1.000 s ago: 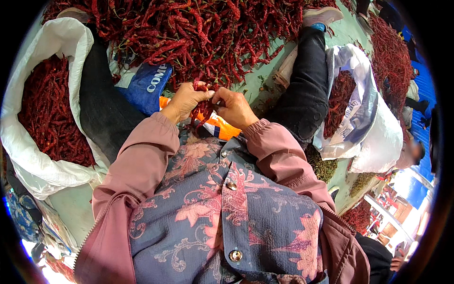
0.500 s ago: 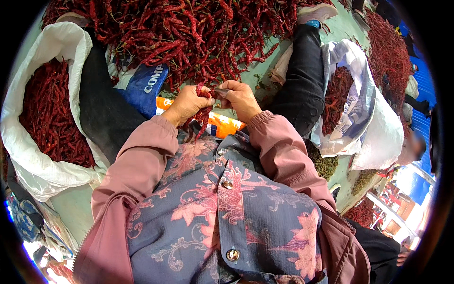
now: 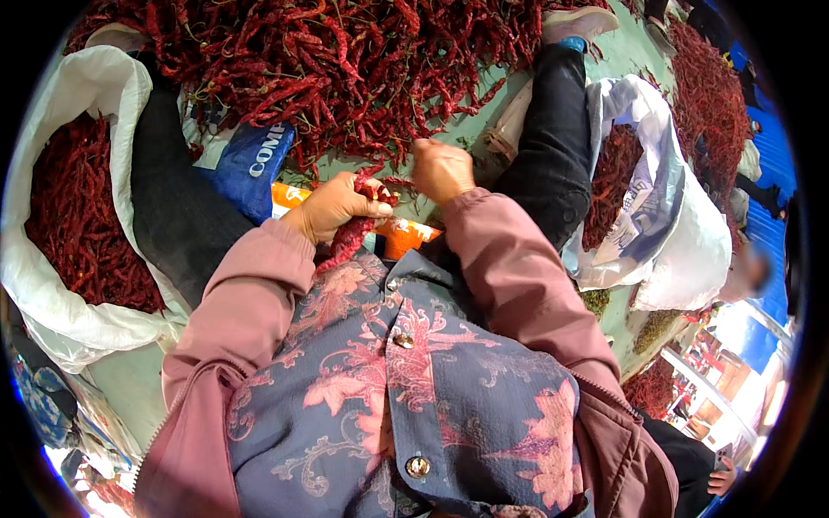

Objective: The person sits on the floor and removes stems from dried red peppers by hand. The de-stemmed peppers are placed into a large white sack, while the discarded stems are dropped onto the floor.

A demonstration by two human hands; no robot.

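My left hand (image 3: 332, 207) is closed around several wrinkled dried red chilies (image 3: 347, 240), which hang below the fist and poke out above the thumb. My right hand (image 3: 442, 170) is apart from it, just to the right and a little farther out, with its fingers curled in. Whatever it may hold is hidden behind the knuckles. Beyond both hands spreads a big heap of red chilies (image 3: 345, 60) with pale stems. An orange and white packet (image 3: 408, 231) lies beneath my hands, beside a blue bag (image 3: 255, 168).
A white sack (image 3: 129, 95) of chilies stands open at the left, past my left leg (image 3: 177, 181). Another white sack (image 3: 682, 233) holding chilies is at the right, outside my right leg (image 3: 553, 129). More chilies (image 3: 712, 95) lie at the far right, near other people.
My right hand has drawn away from the chilies in my left hand, moving right and outward. A grey metallic thing seen at its fingers before is now out of sight.
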